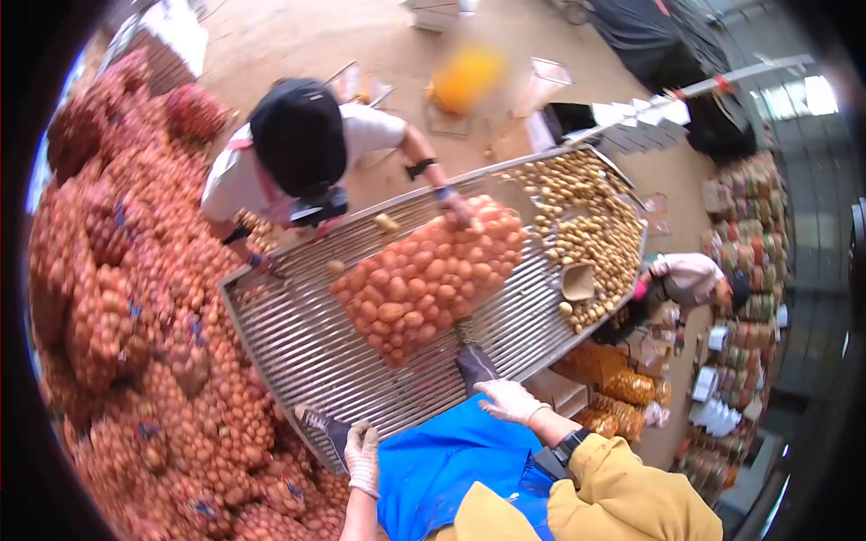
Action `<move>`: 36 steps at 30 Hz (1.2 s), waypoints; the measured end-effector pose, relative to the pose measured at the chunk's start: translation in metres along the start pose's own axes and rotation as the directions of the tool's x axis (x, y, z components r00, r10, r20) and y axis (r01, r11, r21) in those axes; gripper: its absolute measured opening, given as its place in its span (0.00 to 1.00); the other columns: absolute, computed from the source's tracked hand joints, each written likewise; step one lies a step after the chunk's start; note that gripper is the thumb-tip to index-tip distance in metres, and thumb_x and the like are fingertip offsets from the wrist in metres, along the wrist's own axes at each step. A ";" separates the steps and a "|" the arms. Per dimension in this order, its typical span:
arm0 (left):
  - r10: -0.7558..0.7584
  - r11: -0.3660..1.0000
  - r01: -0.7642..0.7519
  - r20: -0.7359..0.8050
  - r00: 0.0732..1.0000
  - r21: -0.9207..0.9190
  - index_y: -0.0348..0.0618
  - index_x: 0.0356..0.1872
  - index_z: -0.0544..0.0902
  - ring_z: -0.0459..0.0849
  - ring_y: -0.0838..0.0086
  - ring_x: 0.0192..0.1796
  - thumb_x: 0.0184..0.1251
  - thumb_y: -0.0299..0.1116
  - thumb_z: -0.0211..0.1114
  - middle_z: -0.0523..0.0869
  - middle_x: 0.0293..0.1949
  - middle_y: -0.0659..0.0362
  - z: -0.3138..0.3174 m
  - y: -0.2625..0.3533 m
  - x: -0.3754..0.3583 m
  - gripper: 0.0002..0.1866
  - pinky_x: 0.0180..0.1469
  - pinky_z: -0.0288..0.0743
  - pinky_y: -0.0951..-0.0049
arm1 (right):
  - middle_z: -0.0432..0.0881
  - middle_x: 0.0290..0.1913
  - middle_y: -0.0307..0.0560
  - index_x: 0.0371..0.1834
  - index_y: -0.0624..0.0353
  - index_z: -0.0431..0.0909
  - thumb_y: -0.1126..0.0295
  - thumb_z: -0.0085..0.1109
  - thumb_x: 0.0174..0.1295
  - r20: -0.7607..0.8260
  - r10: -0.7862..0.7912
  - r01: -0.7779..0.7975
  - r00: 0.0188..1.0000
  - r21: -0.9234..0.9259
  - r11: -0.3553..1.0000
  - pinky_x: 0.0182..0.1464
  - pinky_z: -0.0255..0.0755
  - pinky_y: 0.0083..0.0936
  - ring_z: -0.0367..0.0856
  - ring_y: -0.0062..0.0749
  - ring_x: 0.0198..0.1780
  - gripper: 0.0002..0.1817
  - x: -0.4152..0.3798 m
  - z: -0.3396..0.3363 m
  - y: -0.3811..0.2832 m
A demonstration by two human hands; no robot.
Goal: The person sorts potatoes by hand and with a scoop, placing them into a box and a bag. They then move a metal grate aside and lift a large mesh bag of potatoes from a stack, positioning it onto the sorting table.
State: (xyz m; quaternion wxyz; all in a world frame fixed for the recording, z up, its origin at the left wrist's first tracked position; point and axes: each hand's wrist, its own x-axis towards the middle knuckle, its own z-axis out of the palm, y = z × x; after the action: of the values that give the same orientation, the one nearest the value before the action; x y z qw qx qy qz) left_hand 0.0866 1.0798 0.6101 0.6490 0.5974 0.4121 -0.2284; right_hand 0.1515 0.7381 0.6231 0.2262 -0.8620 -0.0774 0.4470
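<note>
A full red mesh sack of potatoes lies across the slatted metal table. Below its right end, my gloved right hand rests by my blue apron, fingers stretched out and holding nothing visible. My gloved left hand hangs at the apron's left side beside the table's lower edge; its fingers are curled and too small to read clearly. Neither of my hands touches the sack. Across the table, a co-worker in a black cap has one hand on the sack and the other at the table's left edge.
Loose potatoes cover the table's right end, with a scoop-like container among them. Red sacks are heaped along the left. Another person bends beside stacked sacks at the right. Filled yellow bags stand below the table.
</note>
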 end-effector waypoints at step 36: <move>0.159 0.974 -0.024 -0.608 0.778 0.225 0.37 0.56 0.77 0.83 0.71 0.49 0.64 0.39 0.70 0.85 0.49 0.53 -0.247 -0.014 -0.024 0.23 0.53 0.77 0.70 | 0.85 0.40 0.58 0.47 0.62 0.81 0.68 0.62 0.57 0.067 -0.473 0.474 0.878 -0.246 0.845 0.45 0.79 0.33 0.85 0.51 0.41 0.15 0.151 -0.024 -0.166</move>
State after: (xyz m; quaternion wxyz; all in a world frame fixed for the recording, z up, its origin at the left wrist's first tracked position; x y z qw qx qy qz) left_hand -0.0030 1.3107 0.6343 0.4219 0.7220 0.5476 -0.0277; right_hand 0.2711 0.9281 0.6001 0.2164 -0.8372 -0.3449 0.3652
